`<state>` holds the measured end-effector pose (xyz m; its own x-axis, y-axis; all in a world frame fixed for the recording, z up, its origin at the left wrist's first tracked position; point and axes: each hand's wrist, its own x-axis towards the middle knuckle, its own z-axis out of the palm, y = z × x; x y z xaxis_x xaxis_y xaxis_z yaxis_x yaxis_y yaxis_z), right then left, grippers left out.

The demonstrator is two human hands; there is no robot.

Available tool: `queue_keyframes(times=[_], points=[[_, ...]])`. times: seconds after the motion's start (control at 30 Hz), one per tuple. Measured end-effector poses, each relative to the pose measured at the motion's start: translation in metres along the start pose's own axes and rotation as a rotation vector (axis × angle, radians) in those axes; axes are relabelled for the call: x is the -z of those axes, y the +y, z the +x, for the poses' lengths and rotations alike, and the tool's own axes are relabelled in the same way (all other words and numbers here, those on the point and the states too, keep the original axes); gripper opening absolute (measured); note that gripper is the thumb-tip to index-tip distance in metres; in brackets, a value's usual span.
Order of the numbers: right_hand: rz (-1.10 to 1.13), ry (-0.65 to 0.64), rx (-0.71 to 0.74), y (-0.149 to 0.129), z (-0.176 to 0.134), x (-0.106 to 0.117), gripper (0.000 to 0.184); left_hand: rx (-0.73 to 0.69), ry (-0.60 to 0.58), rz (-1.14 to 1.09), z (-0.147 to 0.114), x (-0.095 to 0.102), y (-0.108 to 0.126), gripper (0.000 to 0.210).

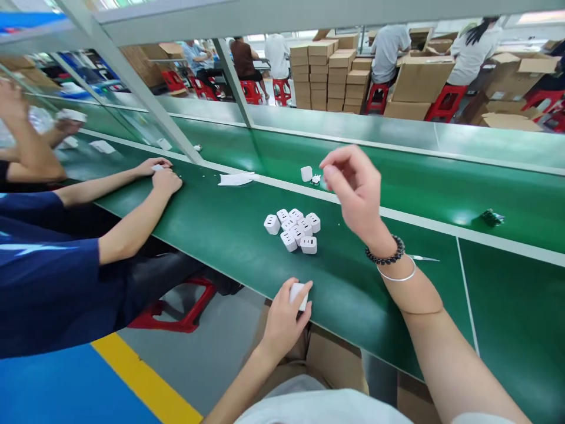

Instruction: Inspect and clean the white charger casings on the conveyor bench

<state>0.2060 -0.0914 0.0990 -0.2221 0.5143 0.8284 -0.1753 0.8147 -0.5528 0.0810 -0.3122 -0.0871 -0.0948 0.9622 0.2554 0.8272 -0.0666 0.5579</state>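
White charger block (pixel 299 297) at the worktop's (pixel 220 235) near edge, and we've got it pinched between thumb and fingers of our left hand (pixel 282 318), its sides partly covered! Leftmost, one co-worker's arm (pixel 33 144) is cut off by the frame; next along, another co-worker's hands (pixel 161 176) close round a pale piece we can barely make out. Then a flat white sheet (pixel 237 179) by the far edge, and a cluster of white blocks (pixel 298 235) mid-worktop, some overlapping. Our right hand (pixel 358 191) is up past the far edge, fingers curled, thumb near forefinger; whether they pinch anything, we cannot tell. A thin pointed tool (pixel 426 258) shows beside our wrist. Brown cartons (pixel 326 73) stand stacked beyond, contents hidden from us. Glossy green surface here, people on red stools (pixel 281 91) across the room.
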Motion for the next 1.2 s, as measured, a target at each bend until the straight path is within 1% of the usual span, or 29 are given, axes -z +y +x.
queue_keyframes(times=[0.03, 0.07, 0.13, 0.17, 0.2, 0.27, 0.33, 0.4, 0.5, 0.6, 0.8, 0.9, 0.97, 1.1, 1.2], points=[[-0.014, -0.082, -0.002, -0.003, -0.010, -0.005, 0.020, 0.068, -0.005, -0.197, 0.005, -0.002, -0.001, 0.039], [-0.035, -0.191, -0.013, -0.007, -0.023, -0.010, 0.018, 0.081, -0.020, -0.285, 0.012, -0.002, -0.001, 0.043], [-0.097, -0.442, -0.058, -0.012, -0.055, -0.016, 0.014, 0.099, -0.037, -0.391, 0.029, 0.001, -0.005, 0.051], [-0.132, -0.564, -0.090, -0.014, -0.074, -0.017, 0.014, 0.111, -0.060, -0.452, 0.037, 0.003, -0.008, 0.053], [-0.168, -0.660, -0.126, -0.015, -0.094, -0.017, 0.019, 0.117, -0.090, -0.519, 0.044, 0.005, -0.012, 0.052], [-0.219, -0.788, -0.194, -0.017, -0.135, -0.014, 0.036, 0.120, -0.155, -0.651, 0.054, 0.007, -0.020, 0.050], [-0.236, -0.817, -0.266, -0.018, -0.171, -0.009, 0.051, 0.123, -0.221, -0.759, 0.059, 0.009, -0.025, 0.052], [-0.200, -0.736, -0.374, -0.015, -0.196, -0.006, 0.053, 0.121, -0.277, -0.830, 0.061, 0.012, -0.028, 0.052], [-0.142, -0.579, -0.531, -0.004, -0.210, -0.005, 0.041, 0.114, -0.299, -0.876, 0.063, 0.014, -0.028, 0.051], [-0.111, -0.497, -0.618, 0.010, -0.209, -0.003, 0.035, 0.121, -0.243, -0.881, 0.065, 0.010, -0.029, 0.052], [0.017, -0.246, -0.751, 0.020, -0.204, 0.018, 0.046, 0.152, -0.127, -0.860, 0.066, -0.001, -0.032, 0.049], [0.072, -0.136, -0.768, 0.024, -0.198, 0.028, 0.049, 0.170, -0.083, -0.803, 0.062, 0.001, -0.028, 0.046], [0.103, -0.072, -0.763, 0.027, -0.191, 0.029, 0.050, 0.176, -0.056, -0.745, 0.058, 0.004, -0.024, 0.044], [0.126, 0.037, -0.705, 0.030, -0.182, 0.020, 0.047, 0.170, 0.029, -0.610, 0.054, 0.009, -0.015, 0.044], [0.099, 0.070, -0.610, 0.034, -0.178, 0.013, 0.038, 0.169, 0.104, -0.511, 0.053, 0.008, -0.018, 0.047]])
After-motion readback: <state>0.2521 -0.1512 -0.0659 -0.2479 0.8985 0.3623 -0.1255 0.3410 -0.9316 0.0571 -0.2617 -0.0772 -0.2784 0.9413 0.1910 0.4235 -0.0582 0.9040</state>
